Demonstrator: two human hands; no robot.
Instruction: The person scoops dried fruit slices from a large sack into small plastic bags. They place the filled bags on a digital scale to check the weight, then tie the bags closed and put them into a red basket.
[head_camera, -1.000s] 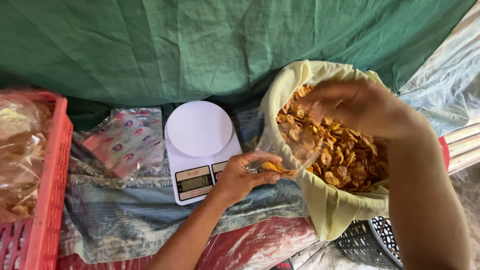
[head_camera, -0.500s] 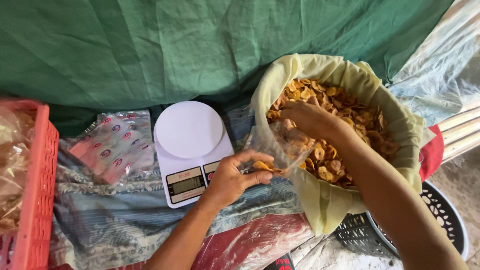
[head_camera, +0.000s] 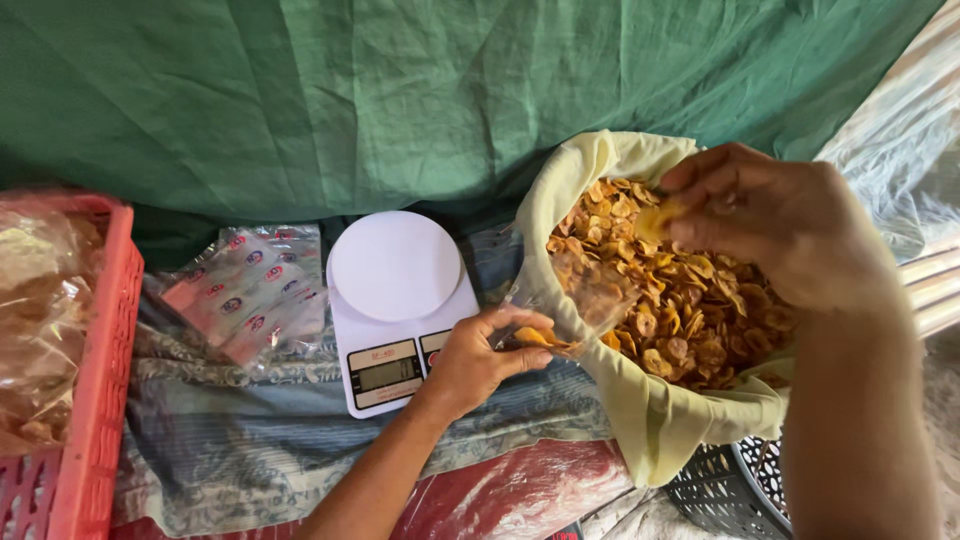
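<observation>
Overhead, a green cloth (head_camera: 400, 90) is hanging as the backdrop, and a patterned blue cloth (head_camera: 300, 440) is covering the surface below it. At the right, a big pale yellow sack (head_camera: 650, 420) is standing with its mouth rolled open, showing a heap of golden banana chips (head_camera: 690, 310) inside. At the far left, a red plastic crate (head_camera: 95, 400) is holding clear bags of more chips. A white kitchen scale (head_camera: 395, 300) is sitting between crate and sack, its round plate bare, and a stack of flat printed packets (head_camera: 250, 290) is lying just beside it on the left. A dark slatted basket (head_camera: 730, 490) is showing under the sack.

The right hand (head_camera: 780, 225) is hovering over the sack's opening, fingers curled together and pinching a few chips between thumb and fingertips, clear of the heap. The left hand (head_camera: 485, 355) is resting near the scale's front corner, half closed, gripping the lower end of a small clear plastic bag (head_camera: 590, 290); this bag is leaning against the sack's rim, with a few chips already lying in its bottom by the fingers.
</observation>
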